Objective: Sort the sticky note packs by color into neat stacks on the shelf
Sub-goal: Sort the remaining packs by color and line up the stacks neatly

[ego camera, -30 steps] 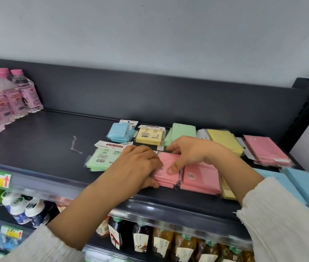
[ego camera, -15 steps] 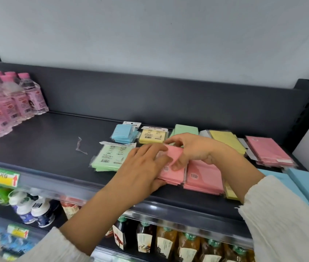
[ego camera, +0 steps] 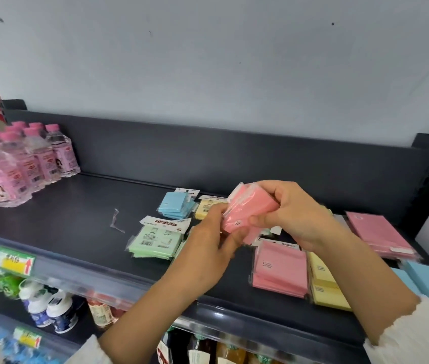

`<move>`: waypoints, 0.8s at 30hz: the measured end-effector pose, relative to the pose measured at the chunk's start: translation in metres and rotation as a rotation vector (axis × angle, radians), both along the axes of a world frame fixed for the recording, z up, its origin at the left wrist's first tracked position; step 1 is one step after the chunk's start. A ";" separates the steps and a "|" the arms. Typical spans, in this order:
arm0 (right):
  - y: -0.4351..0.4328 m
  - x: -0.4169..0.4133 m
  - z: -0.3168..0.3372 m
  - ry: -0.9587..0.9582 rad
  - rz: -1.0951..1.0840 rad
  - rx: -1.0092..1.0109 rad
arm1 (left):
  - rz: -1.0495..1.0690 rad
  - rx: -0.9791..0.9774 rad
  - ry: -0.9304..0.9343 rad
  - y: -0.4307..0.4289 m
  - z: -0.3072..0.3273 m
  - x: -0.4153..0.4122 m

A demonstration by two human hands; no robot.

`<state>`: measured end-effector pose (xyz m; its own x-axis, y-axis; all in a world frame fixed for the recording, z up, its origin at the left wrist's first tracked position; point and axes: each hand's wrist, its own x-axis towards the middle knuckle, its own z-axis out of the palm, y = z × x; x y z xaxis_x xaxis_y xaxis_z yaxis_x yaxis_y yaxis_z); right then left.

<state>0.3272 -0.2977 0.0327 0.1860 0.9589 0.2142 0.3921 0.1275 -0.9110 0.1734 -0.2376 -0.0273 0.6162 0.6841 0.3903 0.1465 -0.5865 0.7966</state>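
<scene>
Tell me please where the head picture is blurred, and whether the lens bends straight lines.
Head view: motion smears the left hand and the pink packs it grips with the right hand; the bottles at the left edge are soft; the green pack is sharper; the shelf bows slightly, a wide-angle distortion.

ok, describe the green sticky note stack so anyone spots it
On the dark grey metal shelf, go right from the pink-capped clear plastic bottles. Near the front edge lies the pale green square sticky note stack. Green, barcode up, it lies in front of the light blue packs and the yellow pack.
</scene>
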 end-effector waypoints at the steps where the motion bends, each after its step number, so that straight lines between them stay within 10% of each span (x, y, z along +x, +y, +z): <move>1: 0.000 -0.007 0.002 -0.021 -0.010 0.051 | 0.009 -0.025 -0.047 0.001 0.001 0.000; 5: 0.010 -0.032 0.000 -0.047 -0.068 0.171 | 0.078 -0.012 -0.174 0.003 0.005 -0.009; 11: 0.042 -0.082 -0.016 0.570 0.028 0.081 | 0.271 -0.158 -0.408 0.003 0.011 -0.042; 24: 0.089 -0.215 -0.053 0.385 0.133 -0.026 | 0.472 -0.076 -0.206 0.016 -0.003 -0.181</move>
